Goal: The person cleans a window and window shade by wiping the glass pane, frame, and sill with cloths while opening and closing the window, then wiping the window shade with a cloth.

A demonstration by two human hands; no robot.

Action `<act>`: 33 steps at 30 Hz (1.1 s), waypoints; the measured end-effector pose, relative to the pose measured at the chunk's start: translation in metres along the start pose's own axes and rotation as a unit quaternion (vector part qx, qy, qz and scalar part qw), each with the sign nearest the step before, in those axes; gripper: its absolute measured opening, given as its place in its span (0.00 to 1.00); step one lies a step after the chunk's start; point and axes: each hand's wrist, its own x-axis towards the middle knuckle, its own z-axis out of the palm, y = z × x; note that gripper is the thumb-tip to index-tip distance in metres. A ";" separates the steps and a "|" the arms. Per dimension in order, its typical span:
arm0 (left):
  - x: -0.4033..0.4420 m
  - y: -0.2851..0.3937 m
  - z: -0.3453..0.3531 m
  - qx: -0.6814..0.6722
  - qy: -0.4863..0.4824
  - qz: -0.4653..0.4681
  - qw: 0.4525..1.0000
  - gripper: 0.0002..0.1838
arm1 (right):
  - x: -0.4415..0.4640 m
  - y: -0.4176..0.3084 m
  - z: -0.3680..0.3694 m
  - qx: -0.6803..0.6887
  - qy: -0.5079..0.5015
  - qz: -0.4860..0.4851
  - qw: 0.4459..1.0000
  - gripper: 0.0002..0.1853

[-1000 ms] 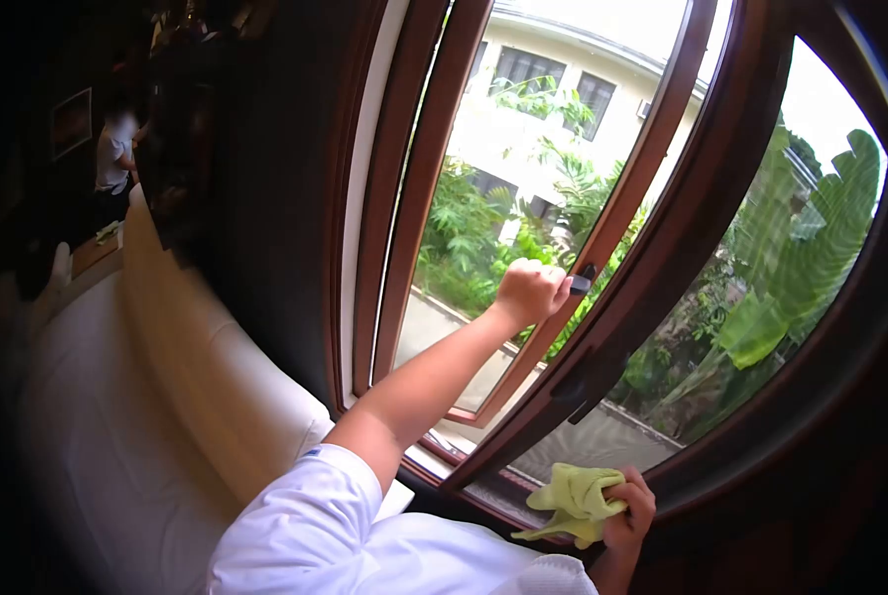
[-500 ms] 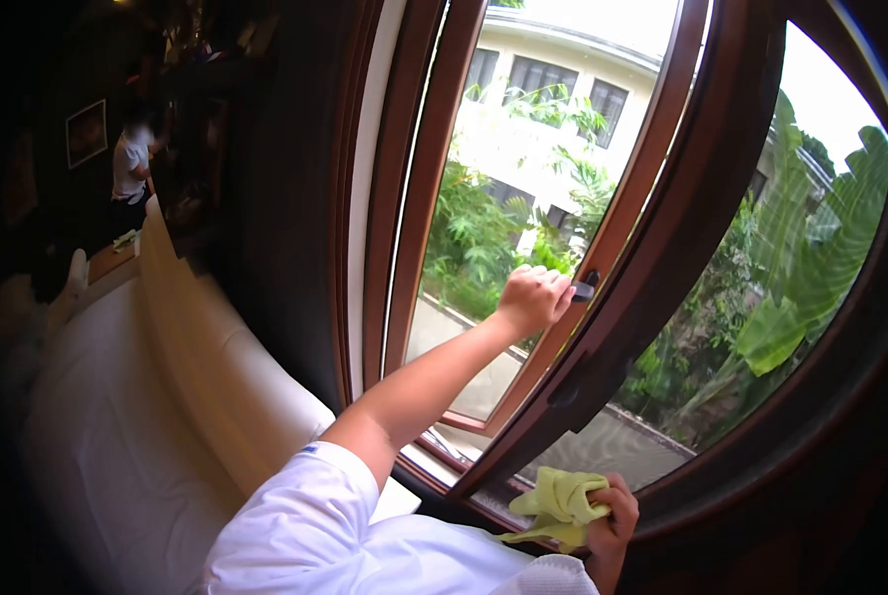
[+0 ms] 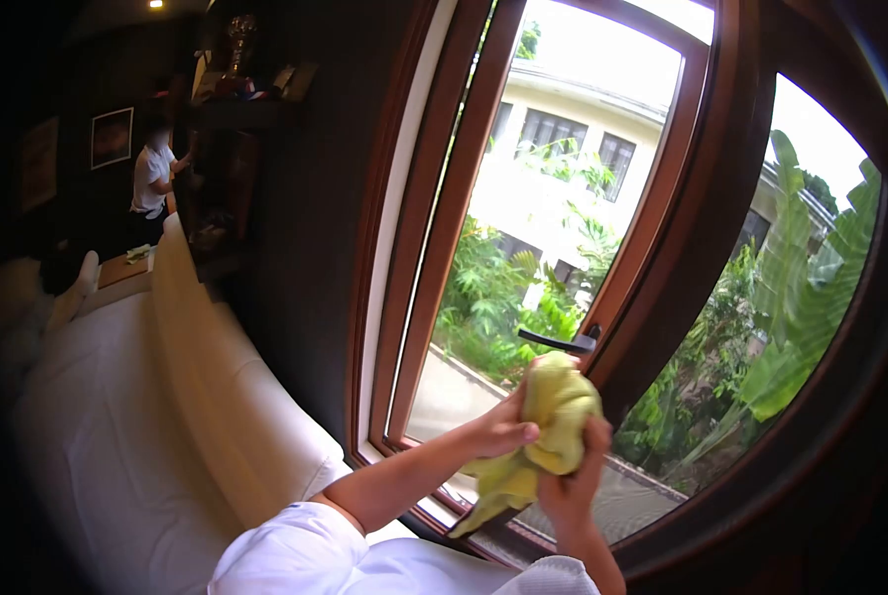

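A dark wall (image 3: 325, 169) rises left of the window (image 3: 452, 228), with a pale sofa (image 3: 240, 407) below and a person (image 3: 153, 180) farther off. Just below the window's black handle (image 3: 563, 343), the left hand (image 3: 508, 424) and right hand (image 3: 577, 474) curl their fingers around a yellow-green cloth (image 3: 561, 416).

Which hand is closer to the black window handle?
Left: the left hand is just below the handle, gripping the yellow cloth; the right hand is lower, farther right.
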 end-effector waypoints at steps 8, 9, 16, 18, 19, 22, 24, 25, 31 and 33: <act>-0.030 0.017 -0.041 -0.030 0.065 -0.111 0.991 0.30 | -0.001 -0.007 0.030 0.021 -0.187 0.021 0.982 0.36; -0.039 0.017 -0.048 -0.030 0.096 -0.137 0.985 0.29 | -0.004 -0.007 0.028 0.025 -0.212 0.022 0.977 0.37; -0.071 0.003 -0.057 -0.085 0.222 -0.240 0.941 0.30 | -0.030 0.002 0.010 0.039 -0.281 0.043 0.958 0.43; -0.062 -0.003 -0.048 -0.053 0.151 -0.243 0.957 0.33 | -0.029 0.001 0.007 0.038 -0.247 0.030 0.968 0.48; -0.052 -0.001 -0.037 -0.035 0.100 -0.259 0.960 0.34 | -0.029 0.002 0.006 0.034 -0.235 0.027 0.971 0.49; -0.039 -0.012 -0.022 0.090 0.040 -0.256 0.962 0.37 | -0.031 0.007 -0.001 0.017 -0.213 0.035 0.976 0.52; -0.038 -0.018 -0.017 0.117 0.037 -0.201 0.972 0.38 | -0.038 0.011 -0.004 -0.011 -0.222 0.055 0.973 0.49; -0.036 -0.020 -0.016 0.132 0.035 -0.173 0.975 0.39 | -0.039 0.013 -0.005 -0.025 -0.226 0.063 0.972 0.48; -0.021 -0.009 -0.023 0.171 0.023 -0.116 0.978 0.40 | -0.033 -0.002 -0.022 -0.041 -0.248 0.093 0.963 0.35; -0.022 -0.012 -0.023 0.086 0.046 -0.149 0.984 0.44 | -0.034 -0.001 -0.020 -0.049 -0.203 0.062 0.976 0.34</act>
